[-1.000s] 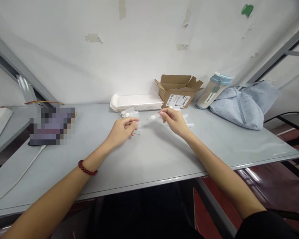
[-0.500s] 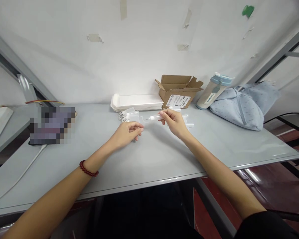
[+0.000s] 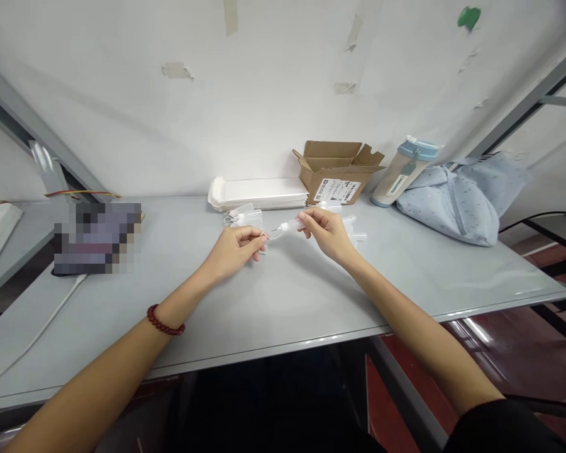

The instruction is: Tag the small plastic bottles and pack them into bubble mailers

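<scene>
My right hand grips a small clear squeeze bottle with a white collar and a thin needle-like tip, aimed left. From the collar a thin white strap curves down to my left hand, whose thumb and forefinger are pinched on its far end. Whatever sits at that end is mostly hidden by the fingertips. Behind my left hand lie several similar clear bottles with looped straps. More clear bottles rest behind and right of my right hand, partly covered by it.
Against the wall stand a stack of white envelopes and an open cardboard box. To the right are a tumbler with a blue lid and a light blue cloth bundle. A pixelated phone with a white cable is at left.
My left fingers have closed on the end of the strap, which hung loose before. The strap now stretches between both hands. My right hand keeps the bottle almost in place.
</scene>
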`<act>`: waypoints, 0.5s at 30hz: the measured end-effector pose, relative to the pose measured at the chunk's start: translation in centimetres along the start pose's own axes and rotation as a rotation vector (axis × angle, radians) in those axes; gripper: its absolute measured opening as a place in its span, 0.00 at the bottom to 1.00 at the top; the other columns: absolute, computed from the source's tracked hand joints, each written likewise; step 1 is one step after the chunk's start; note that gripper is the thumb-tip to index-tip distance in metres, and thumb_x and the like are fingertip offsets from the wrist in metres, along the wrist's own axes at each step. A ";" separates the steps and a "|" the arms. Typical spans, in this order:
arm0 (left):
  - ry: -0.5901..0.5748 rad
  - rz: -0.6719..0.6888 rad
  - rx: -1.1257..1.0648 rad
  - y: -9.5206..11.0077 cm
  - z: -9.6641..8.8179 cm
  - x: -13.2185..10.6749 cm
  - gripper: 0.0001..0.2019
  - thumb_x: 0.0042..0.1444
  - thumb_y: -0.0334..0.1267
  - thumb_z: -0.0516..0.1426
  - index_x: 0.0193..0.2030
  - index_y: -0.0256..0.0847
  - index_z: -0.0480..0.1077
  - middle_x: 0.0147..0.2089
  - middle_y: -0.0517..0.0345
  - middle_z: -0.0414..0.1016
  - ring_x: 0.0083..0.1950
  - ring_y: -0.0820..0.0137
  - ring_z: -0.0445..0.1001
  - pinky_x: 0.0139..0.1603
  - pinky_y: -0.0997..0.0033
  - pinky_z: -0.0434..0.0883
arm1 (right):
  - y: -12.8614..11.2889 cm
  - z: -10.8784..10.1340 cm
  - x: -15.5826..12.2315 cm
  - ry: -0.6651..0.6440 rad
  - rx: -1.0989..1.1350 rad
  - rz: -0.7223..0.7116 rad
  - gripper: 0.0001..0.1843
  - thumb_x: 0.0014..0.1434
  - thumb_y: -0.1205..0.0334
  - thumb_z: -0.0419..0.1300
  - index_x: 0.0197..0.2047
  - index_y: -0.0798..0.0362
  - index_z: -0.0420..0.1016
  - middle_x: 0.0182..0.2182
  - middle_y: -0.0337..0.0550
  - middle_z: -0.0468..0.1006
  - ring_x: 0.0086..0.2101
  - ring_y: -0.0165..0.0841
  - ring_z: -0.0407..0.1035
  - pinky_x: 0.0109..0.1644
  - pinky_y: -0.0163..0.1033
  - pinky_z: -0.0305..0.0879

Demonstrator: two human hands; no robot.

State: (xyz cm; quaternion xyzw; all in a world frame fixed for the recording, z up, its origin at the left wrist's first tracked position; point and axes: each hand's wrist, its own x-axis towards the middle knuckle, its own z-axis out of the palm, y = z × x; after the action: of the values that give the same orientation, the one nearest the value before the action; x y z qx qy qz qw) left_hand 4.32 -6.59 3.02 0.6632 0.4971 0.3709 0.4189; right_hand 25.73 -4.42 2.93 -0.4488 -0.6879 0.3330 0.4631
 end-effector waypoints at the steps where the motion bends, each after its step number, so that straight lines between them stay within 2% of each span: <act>1: -0.008 0.006 0.000 0.1 0.0 -0.1 0.09 0.53 0.42 0.58 0.33 0.38 0.75 0.23 0.60 0.72 0.24 0.72 0.71 0.28 0.72 0.69 | 0.0 0.0 0.0 0.000 -0.004 -0.001 0.23 0.58 0.42 0.55 0.32 0.55 0.72 0.23 0.38 0.70 0.24 0.27 0.62 0.30 0.34 0.58; 15: -0.024 0.072 0.059 -0.1 0.2 -0.3 0.10 0.55 0.42 0.56 0.33 0.39 0.76 0.28 0.57 0.74 0.25 0.73 0.70 0.28 0.72 0.69 | -0.1 0.3 -0.1 -0.009 -0.005 0.001 0.22 0.58 0.42 0.55 0.33 0.55 0.72 0.22 0.37 0.70 0.24 0.27 0.63 0.29 0.34 0.57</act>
State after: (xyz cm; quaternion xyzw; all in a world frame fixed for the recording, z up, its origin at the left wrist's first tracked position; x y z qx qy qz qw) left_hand 4.40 -6.88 2.81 0.6971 0.4786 0.3629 0.3915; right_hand 25.48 -4.59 2.91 -0.4489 -0.6905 0.3337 0.4586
